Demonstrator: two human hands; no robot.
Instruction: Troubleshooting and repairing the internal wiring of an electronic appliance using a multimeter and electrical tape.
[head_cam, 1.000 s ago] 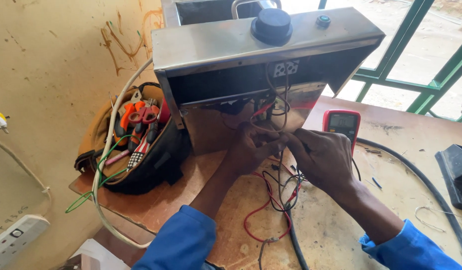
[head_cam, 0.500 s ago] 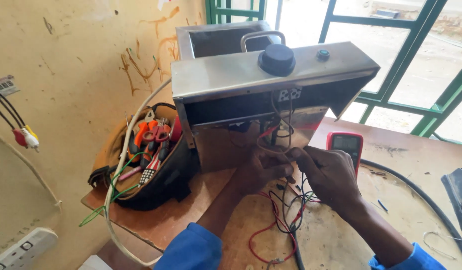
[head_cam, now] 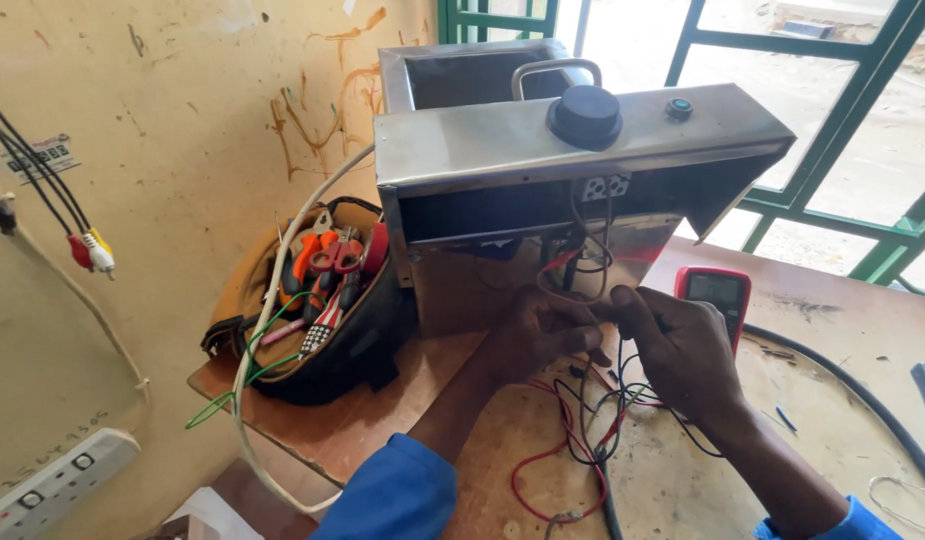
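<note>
A stainless steel appliance housing (head_cam: 503, 150) with a black knob (head_cam: 585, 116) stands on the wooden table (head_cam: 353, 420). Red and black wires (head_cam: 583, 260) hang from its open underside down onto the table. My left hand (head_cam: 539, 332) and my right hand (head_cam: 679, 346) meet just below the housing, fingertips pinched together on these wires. What exactly sits between the fingertips is hidden. More loops of red and black wire (head_cam: 573, 450) lie on the table under my hands.
A red multimeter (head_cam: 715, 292) lies right of my hands. A black tool bag (head_cam: 323, 310) full of pliers and screwdrivers sits at the left. A thick black cable (head_cam: 853, 390) crosses the right side. A white power strip (head_cam: 53, 485) and plug leads (head_cam: 91, 250) hang by the wall.
The view has tilted down and left, so the housing sits higher in frame. Both hands stay together on the wires below the housing.
</note>
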